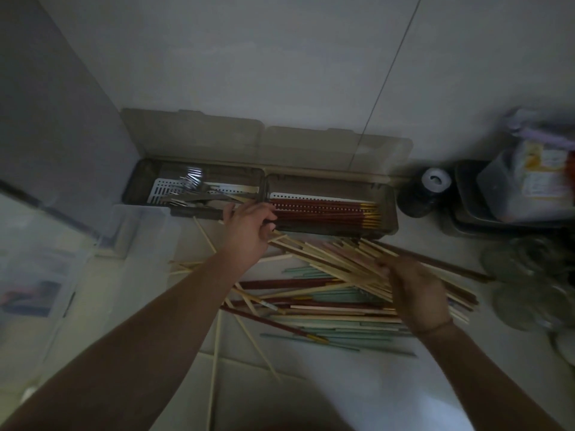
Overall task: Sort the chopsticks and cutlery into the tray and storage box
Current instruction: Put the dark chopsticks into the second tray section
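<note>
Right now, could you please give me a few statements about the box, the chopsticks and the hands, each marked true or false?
1. Red chopsticks lie in the right compartment of the box. True.
2. The box lids are closed. False: both stand open against the wall.
3. The left hand holds pale chopsticks near the box. True.
4. The right hand is in the left compartment. False: it is over the loose pile.
5. Metal cutlery lies in the left compartment. True.
</note>
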Motion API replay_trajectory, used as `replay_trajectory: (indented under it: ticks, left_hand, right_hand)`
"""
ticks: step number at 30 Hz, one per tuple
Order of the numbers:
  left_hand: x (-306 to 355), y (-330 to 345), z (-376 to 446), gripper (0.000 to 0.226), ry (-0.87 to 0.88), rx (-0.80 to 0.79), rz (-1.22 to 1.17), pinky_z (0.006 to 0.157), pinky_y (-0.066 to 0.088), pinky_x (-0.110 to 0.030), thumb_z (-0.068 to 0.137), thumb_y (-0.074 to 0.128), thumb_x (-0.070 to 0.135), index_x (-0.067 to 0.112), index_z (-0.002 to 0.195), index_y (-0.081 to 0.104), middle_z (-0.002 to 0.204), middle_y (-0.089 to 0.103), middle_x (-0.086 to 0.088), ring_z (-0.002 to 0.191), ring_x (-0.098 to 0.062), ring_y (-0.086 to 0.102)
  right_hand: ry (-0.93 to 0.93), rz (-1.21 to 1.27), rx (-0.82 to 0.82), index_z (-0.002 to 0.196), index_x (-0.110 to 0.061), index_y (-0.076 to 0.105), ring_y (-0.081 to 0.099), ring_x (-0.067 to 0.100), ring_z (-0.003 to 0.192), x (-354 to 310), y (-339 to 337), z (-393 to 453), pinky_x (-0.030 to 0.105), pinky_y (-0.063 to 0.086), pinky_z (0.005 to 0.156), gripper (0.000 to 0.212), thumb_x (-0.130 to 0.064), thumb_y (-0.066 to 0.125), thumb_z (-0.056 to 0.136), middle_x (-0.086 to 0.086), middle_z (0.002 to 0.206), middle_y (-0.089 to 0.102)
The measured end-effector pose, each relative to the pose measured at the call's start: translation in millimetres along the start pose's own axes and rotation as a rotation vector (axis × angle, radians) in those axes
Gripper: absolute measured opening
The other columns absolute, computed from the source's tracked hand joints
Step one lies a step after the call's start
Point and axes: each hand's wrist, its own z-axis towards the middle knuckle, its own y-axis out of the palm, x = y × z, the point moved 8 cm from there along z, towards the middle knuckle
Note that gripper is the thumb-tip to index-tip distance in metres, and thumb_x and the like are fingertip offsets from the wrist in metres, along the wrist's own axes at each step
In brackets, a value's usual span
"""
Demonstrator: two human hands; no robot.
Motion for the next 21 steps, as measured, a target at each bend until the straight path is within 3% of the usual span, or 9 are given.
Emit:
replay_trajectory:
  ticks: [2,3,5,8,12,15,18,21]
  left_hand:
    - [-0.5,1.3,0.8,0.026,0.002,-0.015,-0.002,0.095,0.019,-0.032,0.082,0.049,0.025,0.016,0.092,0.072,0.114,0.069,0.004,0.108,-0.023,0.060]
    - [-0.4,1.3,0.9,0.027,0.010,-0.016,-0.006,0.095,0.021,-0.035,0.083,0.048,0.027,0.017,0.092,0.072,0.114,0.069,0.004,0.108,-0.023,0.060]
    - [-0.6,1.0,1.2,0.032,0.023,-0.012,-0.010,0.094,0.022,-0.035,0.085,0.044,0.032,0.017,0.091,0.072,0.113,0.069,0.004,0.107,-0.023,0.061]
    - [-1.8,0.0,1.4,0.027,0.006,-0.002,-0.012,0.094,0.020,-0.033,0.084,0.048,0.028,0.017,0.089,0.072,0.109,0.069,0.004,0.106,-0.023,0.061]
    - [-2.2,-0.3,0.6,0.028,0.009,0.011,-0.028,0.092,0.017,-0.028,0.084,0.047,0.030,0.017,0.089,0.072,0.107,0.070,0.004,0.104,-0.024,0.061]
    - [-3.1,2.7,0.8,0.022,-0.001,-0.008,-0.030,0.097,0.022,-0.037,0.083,0.052,0.024,0.016,0.090,0.072,0.109,0.069,0.003,0.106,-0.024,0.061]
    - [-2.4,1.8,0.2,0.031,0.009,0.003,-0.038,0.093,0.018,-0.029,0.085,0.044,0.031,0.017,0.089,0.071,0.108,0.069,0.004,0.105,-0.023,0.060]
    - [-0.1,-1.8,-0.6,0.038,0.023,0.023,-0.039,0.087,0.014,-0.023,0.083,0.039,0.036,0.016,0.088,0.071,0.107,0.070,0.004,0.104,-0.022,0.061]
  right_hand:
    - [0.107,-0.076,0.041,0.103,-0.009,0.067,0.061,0.025,0.079,16.1,-5.2,32.5,0.027,0.045,0.074,0.026,-0.005,0.046,0.088,0.011,0.090,0.067]
    - [0.162,-0.126,0.034,0.105,-0.011,0.066,0.060,0.029,0.083,23.8,-3.2,49.0,0.033,0.045,0.076,0.033,0.002,0.048,0.081,0.011,0.092,0.066]
    - [0.233,-0.246,0.004,0.103,-0.016,0.067,0.057,0.033,0.085,35.4,4.0,77.0,0.040,0.041,0.079,0.039,0.003,0.051,0.072,0.010,0.093,0.066]
    - [0.263,-0.320,-0.130,0.097,-0.021,0.069,0.056,0.032,0.090,40.3,25.2,106.4,0.042,0.035,0.086,0.028,-0.005,0.060,0.075,0.008,0.094,0.067]
    - [0.276,-0.246,-0.350,0.101,-0.026,0.067,0.052,0.029,0.107,38.0,62.0,118.2,0.038,0.028,0.101,0.028,-0.007,0.058,0.082,0.004,0.104,0.067]
    - [0.256,-0.187,-0.392,0.101,-0.023,0.067,0.054,0.030,0.104,36.7,77.5,117.3,0.038,0.032,0.104,0.024,-0.008,0.056,0.086,0.006,0.102,0.069]
    - [0.268,-0.070,-0.344,0.097,-0.016,0.070,0.061,0.032,0.097,40.5,80.0,115.6,0.040,0.037,0.104,0.025,-0.001,0.055,0.085,0.009,0.102,0.071]
    - [0.294,0.039,-0.239,0.095,-0.009,0.072,0.061,0.032,0.097,41.1,68.8,110.5,0.030,0.042,0.093,0.024,0.004,0.053,0.086,0.013,0.102,0.070]
